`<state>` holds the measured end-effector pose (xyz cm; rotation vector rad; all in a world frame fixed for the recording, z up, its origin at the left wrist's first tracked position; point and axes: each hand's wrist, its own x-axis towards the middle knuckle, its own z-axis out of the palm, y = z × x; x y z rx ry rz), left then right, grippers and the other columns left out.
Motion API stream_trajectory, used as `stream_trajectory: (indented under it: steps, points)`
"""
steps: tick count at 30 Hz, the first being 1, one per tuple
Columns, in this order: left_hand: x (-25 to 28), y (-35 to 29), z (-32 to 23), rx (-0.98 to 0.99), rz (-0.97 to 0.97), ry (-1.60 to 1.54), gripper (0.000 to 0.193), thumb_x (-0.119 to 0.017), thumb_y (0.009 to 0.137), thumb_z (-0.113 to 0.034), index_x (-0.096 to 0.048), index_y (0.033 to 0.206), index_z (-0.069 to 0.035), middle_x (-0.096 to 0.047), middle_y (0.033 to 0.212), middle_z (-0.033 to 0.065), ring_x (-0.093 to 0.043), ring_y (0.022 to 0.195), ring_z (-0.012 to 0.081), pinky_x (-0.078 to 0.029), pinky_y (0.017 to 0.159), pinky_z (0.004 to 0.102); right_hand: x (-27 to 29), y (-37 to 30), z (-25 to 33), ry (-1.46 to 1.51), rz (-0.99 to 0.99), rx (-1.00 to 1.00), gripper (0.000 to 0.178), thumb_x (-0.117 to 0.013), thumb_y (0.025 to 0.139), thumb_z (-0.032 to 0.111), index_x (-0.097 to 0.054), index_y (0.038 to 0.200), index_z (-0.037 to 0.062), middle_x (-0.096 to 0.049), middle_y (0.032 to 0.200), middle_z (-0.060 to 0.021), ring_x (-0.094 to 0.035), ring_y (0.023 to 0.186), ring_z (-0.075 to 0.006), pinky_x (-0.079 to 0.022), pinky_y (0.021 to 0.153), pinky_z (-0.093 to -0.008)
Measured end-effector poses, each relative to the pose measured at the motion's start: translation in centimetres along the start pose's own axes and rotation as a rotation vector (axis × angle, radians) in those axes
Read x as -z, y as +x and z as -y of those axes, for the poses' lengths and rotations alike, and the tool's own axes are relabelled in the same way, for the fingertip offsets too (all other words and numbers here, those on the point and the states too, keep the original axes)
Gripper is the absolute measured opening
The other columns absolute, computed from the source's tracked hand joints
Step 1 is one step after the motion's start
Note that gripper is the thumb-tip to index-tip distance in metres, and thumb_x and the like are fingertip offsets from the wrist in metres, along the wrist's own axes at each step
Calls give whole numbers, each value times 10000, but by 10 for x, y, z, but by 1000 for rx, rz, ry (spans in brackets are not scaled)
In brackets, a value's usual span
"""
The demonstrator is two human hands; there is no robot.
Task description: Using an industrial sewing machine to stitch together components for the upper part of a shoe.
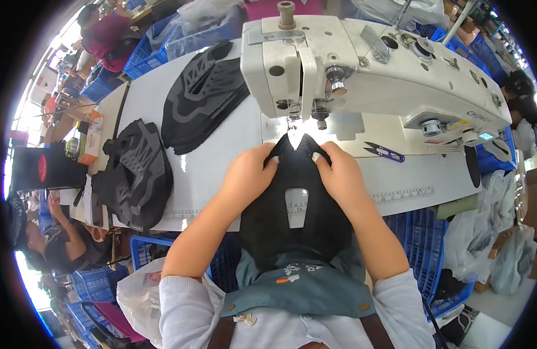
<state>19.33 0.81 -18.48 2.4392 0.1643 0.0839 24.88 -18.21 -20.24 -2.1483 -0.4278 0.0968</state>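
Note:
Both my hands hold a black shoe upper (268,200) by its two edges, just in front of the sewing machine's needle (293,125). My left hand (252,171) pinches the left edge, and my right hand (340,168) grips the right edge with the thumb on top. The upper's far end lies under the lit needle area of the white sewing machine (373,64). A pale opening shows in the upper's middle, and its near part hangs toward my apron (297,291). Purple-handled thread snips (389,153) lie on the table to the right of my right hand.
Two piles of black and grey shoe uppers (201,96) (137,174) lie on the table (190,174) at the left. A ruler strip (402,193) runs along its front edge. Blue baskets (417,250) stand below, plastic bags (478,215) at the right. Other people (105,38) sit at the left.

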Motion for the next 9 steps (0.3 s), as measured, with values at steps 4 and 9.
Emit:
stream_trajectory:
  steps: [4, 9]
  points:
    - [-2, 14, -4, -53, -44, 55, 231, -600, 819, -169, -616, 961, 13, -626, 809, 199, -598, 766, 365, -460, 696, 393, -6, 10, -1, -94, 3, 70, 154, -581, 834, 163, -555, 902, 28, -602, 741, -178, -582, 715, -366, -446, 631, -432]
    - [8, 45, 4, 80, 245, -58, 237, -581, 862, -209, -614, 1019, -34, -643, 859, 205, -643, 835, 293, -473, 734, 404, -2, 34, -3, -36, 105, -7, 219, -620, 814, 235, -567, 895, 39, -605, 735, -180, -581, 718, -372, -440, 631, -443]
